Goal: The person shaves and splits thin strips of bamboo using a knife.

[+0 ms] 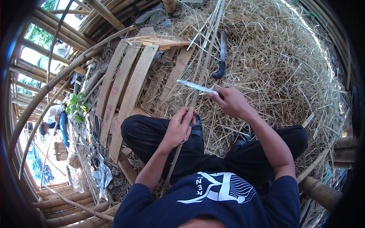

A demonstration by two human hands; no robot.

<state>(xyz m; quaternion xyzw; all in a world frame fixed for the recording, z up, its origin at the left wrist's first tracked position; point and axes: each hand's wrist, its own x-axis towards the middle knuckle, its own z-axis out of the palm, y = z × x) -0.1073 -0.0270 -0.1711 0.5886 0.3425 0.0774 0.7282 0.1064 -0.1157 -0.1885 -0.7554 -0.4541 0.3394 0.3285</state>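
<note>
My left hand (pixel 178 128) is closed around a long, thin bamboo strip (pixel 205 62). The strip runs from beside my body, up between my knees and away over the straw. In my right hand (pixel 232 102) is a knife (pixel 194 86), its bright blade pointing left across the strip, a little beyond my left hand. Whether the blade touches the strip I cannot tell. Farther off, a machete (pixel 222 53) with a dark wrapped handle lies on the straw, right of the strip. Several thin split strips (pixel 200 45) lie alongside the long one.
Shavings and straw (pixel 273 64) cover the ground. Wooden slats (pixel 131 81) lean at the left, near my knee. Bamboo poles (pixel 72 72) form a frame on the left, with a person (pixel 57 117) beyond it. A thick bamboo pole (pixel 319 193) lies at the lower right.
</note>
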